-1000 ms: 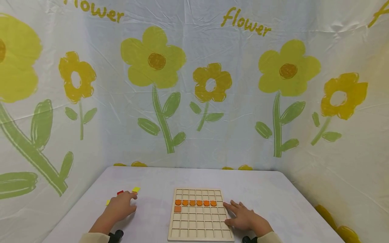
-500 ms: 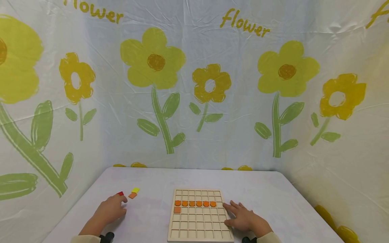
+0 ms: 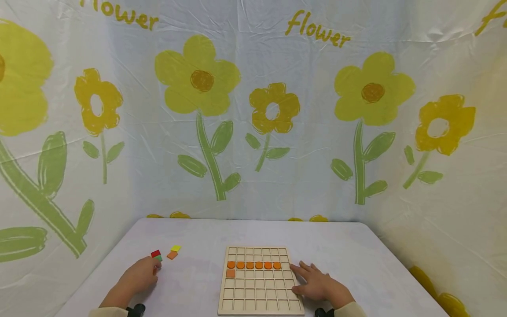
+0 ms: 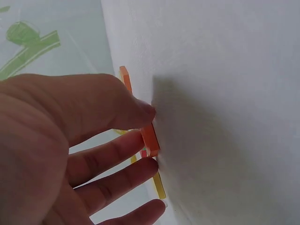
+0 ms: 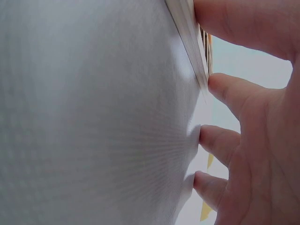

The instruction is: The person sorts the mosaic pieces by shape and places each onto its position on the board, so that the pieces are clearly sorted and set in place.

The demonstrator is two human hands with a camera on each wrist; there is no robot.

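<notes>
My left hand [image 3: 136, 277] is low over the left side of the table. In the left wrist view its thumb and index finger pinch an orange tile [image 4: 150, 140] by the edges. Just past the fingers lie a red tile [image 3: 155, 253] and a green tile [image 3: 159, 258], partly covered. A yellow tile [image 3: 176, 248] and another orange tile [image 3: 172, 255] touch or nearly touch to their right. My right hand [image 3: 318, 284], fingers spread, rests at the right edge of a wooden grid board [image 3: 261, 295]; thumb and index touch its rim in the right wrist view.
A row of several round orange pieces [image 3: 249, 265] sits in the board's cells, with one square orange tile [image 3: 230, 274] below the leftmost. The white table [image 3: 332, 246] ends at a flower-print curtain [image 3: 253, 193] behind and on both sides.
My left hand has drawn left and toward me, uncovering an orange tile and then the green one. A yellow tile at far left is now hidden. The right hand stays put.
</notes>
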